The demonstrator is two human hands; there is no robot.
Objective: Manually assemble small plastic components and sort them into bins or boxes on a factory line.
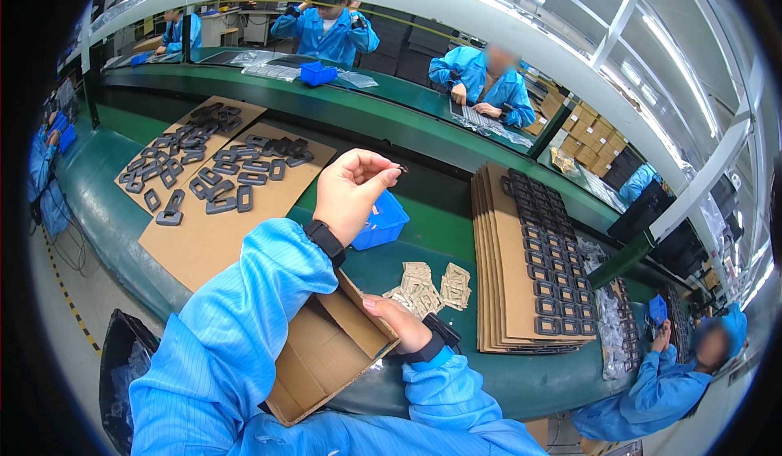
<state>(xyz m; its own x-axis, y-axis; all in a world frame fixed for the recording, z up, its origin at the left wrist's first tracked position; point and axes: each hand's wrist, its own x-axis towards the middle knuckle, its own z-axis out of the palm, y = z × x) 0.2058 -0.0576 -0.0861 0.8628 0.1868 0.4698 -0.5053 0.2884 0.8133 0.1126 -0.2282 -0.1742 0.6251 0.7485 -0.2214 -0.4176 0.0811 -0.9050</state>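
My left hand (352, 193) is raised over the bench, thumb and forefinger pinched on a tiny dark piece (403, 169), too small to name. Below that hand stands a blue plastic bin (386, 226), partly hidden by the wrist. An open cardboard box (322, 358) sits tilted close to my body, between my forearms. My right hand (399, 319) grips its right-hand side, with the thumb over the rim and the other fingers hidden. Just past the right hand, flat beige frame-shaped pieces (419, 286) lie in two loose piles on the green bench.
At left, many black plastic frames (183, 150) lie scattered on cardboard sheets (208, 232). To the right rises a stack of cardboard sheets (498, 285) topped with rows of black frames (554, 273). A green beam (623, 260) slants behind it. Co-workers (489, 81) sit across and at far right.
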